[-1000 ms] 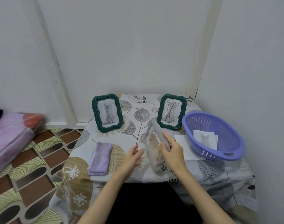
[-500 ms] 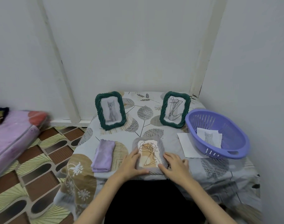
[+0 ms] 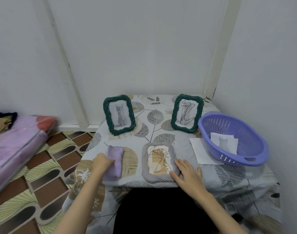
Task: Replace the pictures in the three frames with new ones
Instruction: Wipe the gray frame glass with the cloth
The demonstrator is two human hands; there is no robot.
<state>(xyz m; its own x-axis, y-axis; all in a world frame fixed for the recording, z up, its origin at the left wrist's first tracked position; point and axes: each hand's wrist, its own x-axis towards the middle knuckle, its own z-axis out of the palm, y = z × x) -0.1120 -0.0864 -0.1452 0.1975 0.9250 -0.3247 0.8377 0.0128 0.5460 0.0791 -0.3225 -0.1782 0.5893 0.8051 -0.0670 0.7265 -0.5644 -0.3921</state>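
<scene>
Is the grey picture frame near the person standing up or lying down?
Lying flat, face up: the grey frame rests on the tablecloth, unlike the green frames standing behind.

No readable text, label, brand, number or sign shows anywhere; the framed pictures carry only drawings and a cat photo.

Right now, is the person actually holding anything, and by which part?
The left hand grips the folded purple cloth by its left edge. The right hand lies open on the grey frame's lower right corner, holding nothing.
</scene>
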